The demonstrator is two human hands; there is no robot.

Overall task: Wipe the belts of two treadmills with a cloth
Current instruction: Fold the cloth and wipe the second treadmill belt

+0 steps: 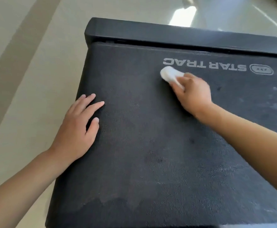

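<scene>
Right hand (194, 94) was clamped on a white cloth (171, 75), pressed to the black treadmill belt (150, 137) just below the STAR TRAC logo (205, 65). Left hand (79, 127) lay flat, fingers spread, holding nothing, on the belt's left edge.

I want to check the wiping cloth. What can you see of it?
The cloth is small, white and soft-looking, bunched into a rounded wad. The right hand grips its near end and presses it on the black treadmill belt, just below the STAR TRAC lettering. Its far end sticks out past the fingers.
</scene>
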